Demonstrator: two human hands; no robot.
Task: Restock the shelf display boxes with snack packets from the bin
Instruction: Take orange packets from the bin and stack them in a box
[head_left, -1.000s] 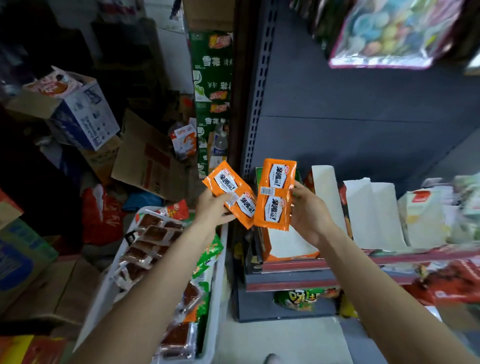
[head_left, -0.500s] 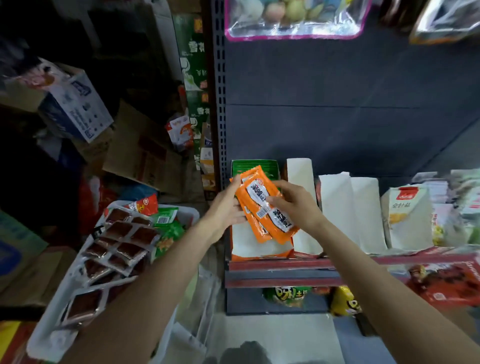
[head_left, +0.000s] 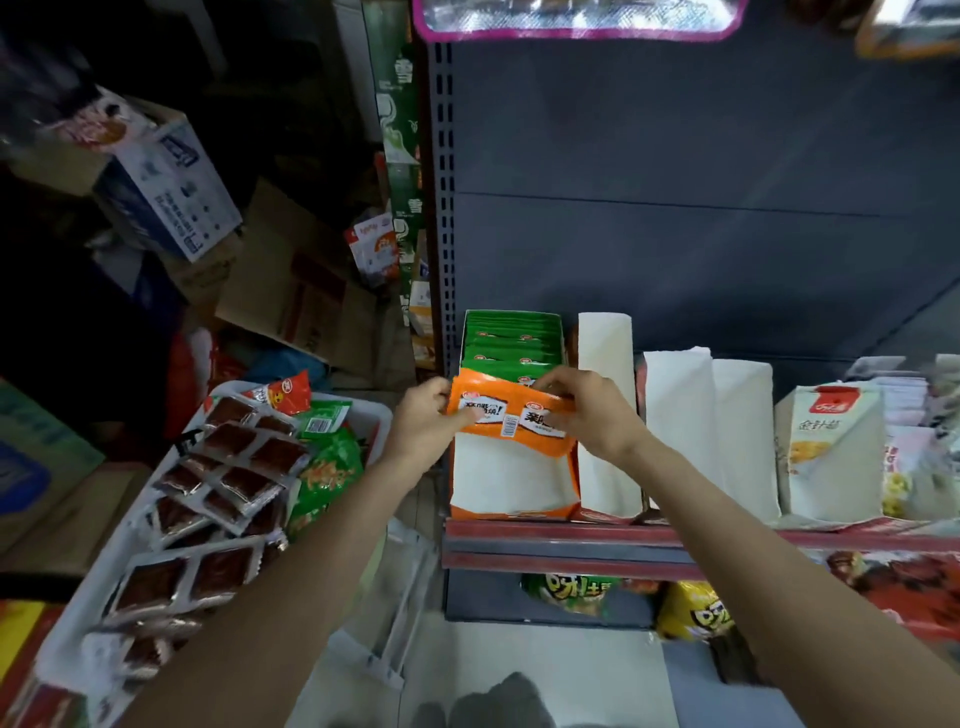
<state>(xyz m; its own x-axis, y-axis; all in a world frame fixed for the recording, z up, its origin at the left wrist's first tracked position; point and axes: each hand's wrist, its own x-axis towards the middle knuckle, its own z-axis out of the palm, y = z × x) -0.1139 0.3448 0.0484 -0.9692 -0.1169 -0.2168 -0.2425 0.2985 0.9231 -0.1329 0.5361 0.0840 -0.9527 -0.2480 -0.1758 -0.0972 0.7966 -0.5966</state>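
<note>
Packets: orange packets (head_left: 506, 415) lie sideways, just above the orange box (head_left: 511, 486).
Hands: left hand (head_left: 423, 423) and right hand (head_left: 587, 413) pinch the ends.

Orange display box (head_left: 511, 486) lies open-topped (green packets (head_left: 511, 343) crowd behind).

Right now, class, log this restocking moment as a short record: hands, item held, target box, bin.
left hand: grips the left end of the orange packets
right hand: grips their right end
orange display box: on the shelf directly below the packets, front part looks empty
green packets: filed in the box behind
white bin: left of the shelf, holding brown and green packets
</note>
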